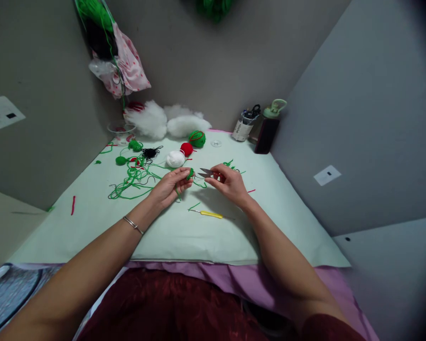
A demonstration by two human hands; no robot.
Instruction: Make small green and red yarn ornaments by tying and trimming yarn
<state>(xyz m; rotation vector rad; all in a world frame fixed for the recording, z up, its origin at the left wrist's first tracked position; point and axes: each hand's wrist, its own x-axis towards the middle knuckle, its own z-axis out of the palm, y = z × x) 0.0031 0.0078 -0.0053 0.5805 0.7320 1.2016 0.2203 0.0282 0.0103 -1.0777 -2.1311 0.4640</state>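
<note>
Between the thumb and fingers of my left hand (170, 187) is a small green crocheted piece (190, 174), with a green yarn tail hanging below the fingers. My right hand (229, 182) grips a pair of small scissors (205, 173). Their blades are spread and point left at the crocheted piece, a short gap away. A dark thin thread shows near the blade tips. On the table below both hands lies a crochet hook with a yellow handle (211, 215), beside a short green yarn scrap (194, 207).
Loose green yarn (131, 182) tangles to the left. Behind it sit a white yarn ball (175, 159), a red ball (186, 149), a green ball (197, 138) and white stuffing (188, 126). A pen cup (242, 130) and a bottle (268, 132) stand at the back right.
</note>
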